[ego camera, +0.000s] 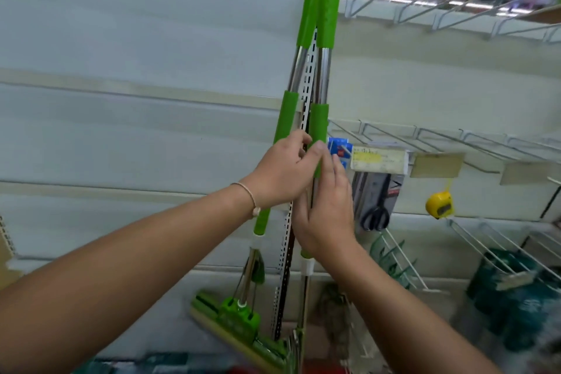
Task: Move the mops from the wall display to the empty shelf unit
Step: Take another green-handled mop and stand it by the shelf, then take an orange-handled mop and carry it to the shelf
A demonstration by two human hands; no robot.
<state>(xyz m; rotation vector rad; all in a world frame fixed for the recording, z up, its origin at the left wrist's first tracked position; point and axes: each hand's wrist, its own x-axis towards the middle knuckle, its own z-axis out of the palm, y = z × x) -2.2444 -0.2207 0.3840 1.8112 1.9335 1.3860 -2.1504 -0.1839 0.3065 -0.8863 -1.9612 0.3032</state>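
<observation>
Two green-and-chrome mops stand upright side by side against a perforated shelf upright. The left mop has its green sponge head low in view. The right mop rises higher, its lower shaft hidden behind my right hand. My left hand curls its fingers round the left mop's green grip, its thumb touching the right mop's grip. My right hand lies with straight fingers flat against the right mop's shaft.
Bare pale shelf panels fill the left. To the right are wire shelves with price tags, hanging scissors, a yellow tape measure and green packaged goods lower down.
</observation>
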